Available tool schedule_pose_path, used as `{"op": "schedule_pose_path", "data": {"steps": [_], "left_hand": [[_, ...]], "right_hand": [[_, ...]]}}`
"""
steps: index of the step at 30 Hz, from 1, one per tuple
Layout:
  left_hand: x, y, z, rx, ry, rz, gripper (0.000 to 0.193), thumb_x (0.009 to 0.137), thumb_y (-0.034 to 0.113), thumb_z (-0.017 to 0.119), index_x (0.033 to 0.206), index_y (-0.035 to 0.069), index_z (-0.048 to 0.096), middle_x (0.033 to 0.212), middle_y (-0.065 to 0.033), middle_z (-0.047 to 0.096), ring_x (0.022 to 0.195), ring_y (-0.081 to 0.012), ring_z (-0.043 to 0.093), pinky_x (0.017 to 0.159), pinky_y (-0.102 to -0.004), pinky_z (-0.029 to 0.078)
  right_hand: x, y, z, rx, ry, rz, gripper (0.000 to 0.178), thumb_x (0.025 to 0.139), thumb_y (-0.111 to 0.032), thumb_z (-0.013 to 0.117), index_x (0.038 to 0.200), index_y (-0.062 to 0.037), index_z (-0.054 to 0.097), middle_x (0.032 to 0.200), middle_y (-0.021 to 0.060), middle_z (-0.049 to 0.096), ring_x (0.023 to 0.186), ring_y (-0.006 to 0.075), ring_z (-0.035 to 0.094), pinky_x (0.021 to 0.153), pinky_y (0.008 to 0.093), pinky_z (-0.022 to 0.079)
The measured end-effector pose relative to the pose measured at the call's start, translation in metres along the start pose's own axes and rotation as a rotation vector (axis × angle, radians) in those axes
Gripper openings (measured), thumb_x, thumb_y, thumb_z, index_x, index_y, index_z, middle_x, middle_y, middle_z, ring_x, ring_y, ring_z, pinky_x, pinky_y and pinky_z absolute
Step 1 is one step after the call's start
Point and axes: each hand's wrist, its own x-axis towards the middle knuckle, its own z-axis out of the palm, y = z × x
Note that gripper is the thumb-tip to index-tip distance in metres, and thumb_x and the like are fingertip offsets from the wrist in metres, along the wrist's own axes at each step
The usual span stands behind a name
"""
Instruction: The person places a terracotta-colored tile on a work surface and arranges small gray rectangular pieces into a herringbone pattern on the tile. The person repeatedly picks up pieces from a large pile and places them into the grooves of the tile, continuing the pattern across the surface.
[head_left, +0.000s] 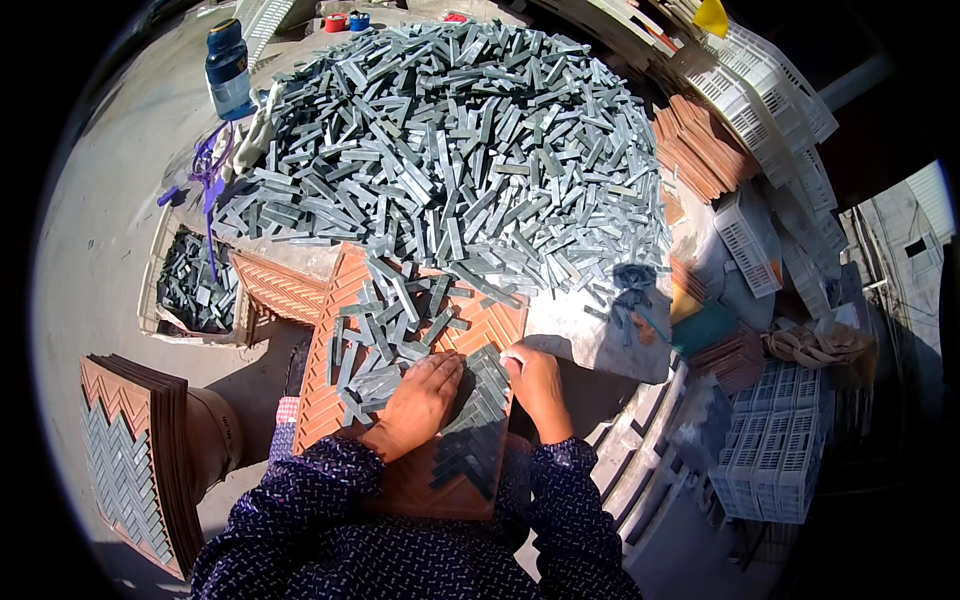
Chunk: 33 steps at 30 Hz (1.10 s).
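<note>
An orange herringbone-grooved tray (345,290) lies tilted in front of me. On its right and lower part, dark grey stone strips (478,420) sit in a zigzag pattern; loose grey strips (395,315) are heaped on its upper left. My left hand (425,392) rests flat over the middle of the tray, fingers close together, beside the laid strips; its palm hides what is under it. At the tray's right edge, my right hand (538,380) is curled, its fingertips closed against the upper end of the laid strips. Whatever it pinches is hidden.
Beyond the tray rises a large pile of grey stone strips (470,150). Left are a crate of stone chips (200,285), a stack of filled trays (125,450) and a dark-topped bottle (228,70). White plastic crates (770,440) and orange trays (700,150) stand right.
</note>
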Motion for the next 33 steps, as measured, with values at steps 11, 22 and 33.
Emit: {"op": "schedule_pose_path", "data": {"steps": [11, 22, 33], "left_hand": [[0.004, 0.005, -0.006, 0.016, 0.040, 0.002, 0.039, 0.079, 0.005, 0.056, 0.116, -0.008, 0.057, 0.123, -0.0169, 0.057, 0.116, -0.0315, 0.052, 0.100, -0.0410, 0.041], [-0.004, -0.003, -0.011, -0.001, 0.045, 0.013, 0.041, 0.077, 0.005, 0.056, 0.115, -0.010, 0.056, 0.121, -0.0184, 0.057, 0.114, -0.0324, 0.053, 0.101, -0.0424, 0.040], [-0.001, 0.000, -0.009, -0.022, 0.048, -0.004, 0.039, 0.079, 0.004, 0.057, 0.115, -0.010, 0.056, 0.121, -0.0181, 0.057, 0.114, -0.0320, 0.053, 0.100, -0.0416, 0.040]], "right_hand": [[0.044, -0.013, -0.003, -0.061, 0.228, -0.119, 0.018, 0.079, -0.005, 0.065, 0.097, -0.0024, 0.063, 0.094, 0.0196, 0.062, 0.085, 0.0416, 0.060, 0.072, 0.0449, 0.049], [0.031, -0.005, 0.006, -0.030, 0.052, 0.020, 0.019, 0.076, -0.009, 0.070, 0.091, -0.0004, 0.063, 0.086, 0.0206, 0.064, 0.079, 0.0407, 0.061, 0.070, 0.0455, 0.048], [-0.007, -0.004, 0.013, -0.145, 0.175, 0.002, 0.011, 0.079, -0.008, 0.066, 0.088, -0.0015, 0.063, 0.082, 0.0196, 0.064, 0.075, 0.0389, 0.062, 0.066, 0.0444, 0.049]]}}
